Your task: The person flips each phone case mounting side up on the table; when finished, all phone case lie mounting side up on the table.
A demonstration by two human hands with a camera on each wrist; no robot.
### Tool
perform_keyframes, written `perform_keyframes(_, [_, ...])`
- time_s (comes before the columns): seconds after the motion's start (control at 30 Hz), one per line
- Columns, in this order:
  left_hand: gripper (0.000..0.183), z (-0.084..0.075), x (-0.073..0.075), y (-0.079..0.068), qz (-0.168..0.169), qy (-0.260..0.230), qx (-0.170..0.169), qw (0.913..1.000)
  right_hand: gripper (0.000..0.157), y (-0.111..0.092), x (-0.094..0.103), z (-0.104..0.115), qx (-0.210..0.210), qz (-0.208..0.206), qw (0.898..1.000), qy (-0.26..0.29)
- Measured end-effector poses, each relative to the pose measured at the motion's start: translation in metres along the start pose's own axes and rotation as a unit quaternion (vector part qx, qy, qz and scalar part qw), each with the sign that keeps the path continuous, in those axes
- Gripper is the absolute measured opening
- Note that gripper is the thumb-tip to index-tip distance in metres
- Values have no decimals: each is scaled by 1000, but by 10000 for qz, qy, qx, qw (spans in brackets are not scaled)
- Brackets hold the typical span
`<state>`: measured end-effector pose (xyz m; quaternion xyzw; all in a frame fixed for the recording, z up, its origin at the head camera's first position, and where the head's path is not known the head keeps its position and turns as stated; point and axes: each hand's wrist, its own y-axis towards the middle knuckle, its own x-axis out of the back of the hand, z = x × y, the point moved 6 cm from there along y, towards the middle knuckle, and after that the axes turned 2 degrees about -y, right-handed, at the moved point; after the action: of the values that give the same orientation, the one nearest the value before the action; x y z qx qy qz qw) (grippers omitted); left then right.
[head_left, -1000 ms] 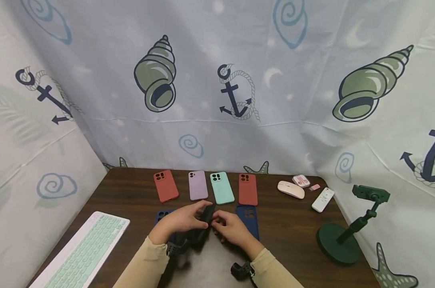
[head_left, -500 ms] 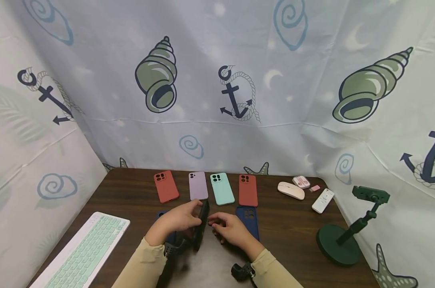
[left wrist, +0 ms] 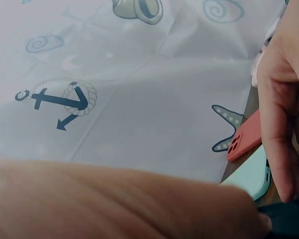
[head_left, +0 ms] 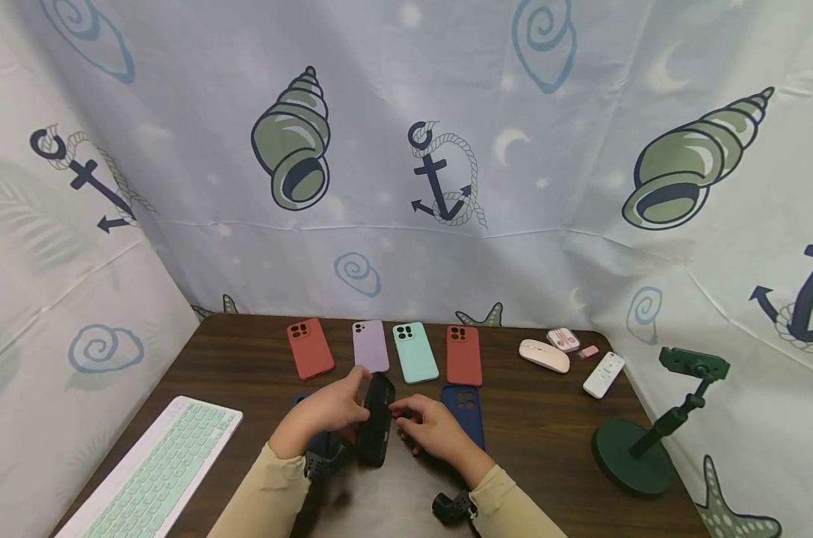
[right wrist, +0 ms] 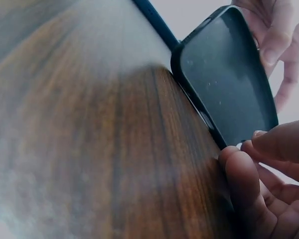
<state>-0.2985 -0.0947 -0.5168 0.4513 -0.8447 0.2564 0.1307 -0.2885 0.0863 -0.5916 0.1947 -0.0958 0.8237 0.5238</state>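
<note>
In the head view, a black phone case (head_left: 377, 426) stands tilted on its edge between both hands. My left hand (head_left: 331, 411) grips it from the left, thumb near the side and fingers over the top. Curled toward the case's right edge, my right hand (head_left: 433, 426) has its fingertips right at the rim. The right wrist view looks into the hollow inside of the phone case (right wrist: 226, 74), with the right hand (right wrist: 269, 184) pinching its near end. A blue phone case (head_left: 319, 442) lies partly hidden under the left hand. Another blue phone case (head_left: 465, 409) lies behind the right hand.
Along the back lie a red case (head_left: 310, 350), a lavender case (head_left: 370, 347), a mint case (head_left: 415, 355) and another red case (head_left: 463, 357). A keyboard (head_left: 158, 471) is at left. A mouse (head_left: 544, 355), a white remote (head_left: 604, 375) and a green stand (head_left: 634, 456) are at right.
The black phone case has shifted slightly left and turned, so more of its broad dark face shows. My left hand moved a little left with it; the right fingertips followed slightly left.
</note>
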Motion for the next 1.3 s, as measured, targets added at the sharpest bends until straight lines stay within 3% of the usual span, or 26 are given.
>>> perform_keyframes(0.13, [55,5,2,1,-193,330,146,9992,29,1,1,-1,52,-62,9999,-62])
perform_keyframes(0.33, [54,18,0,7,-265,447,362,9980,33,2,1,-3,-26,-90,9999,-120])
perform_keyframes(0.6, [52,35,-6,15,-161,1559,630,9856,37,0,0,-2,-88,-92,9999,14])
perform_keyframes(0.83, [56,38,-1,15,-184,1401,668,9877,32,1,-1,2,-51,-164,9999,14])
perform_keyframes(0.97, [64,43,2,13,-387,1435,725,9862,25,2,-2,5,-35,-189,9998,69])
perform_keyframes(1.1, [65,41,8,11,-730,1750,416,9810,20,1,4,11,-184,-344,9990,240])
perform_keyframes(1.17, [64,37,11,8,-947,1746,53,9801,19,-1,8,15,-266,-415,9982,351])
perform_keyframes(1.3, [49,31,17,-11,-1369,1254,-815,9792,20,-2,9,29,-269,-340,9981,427])
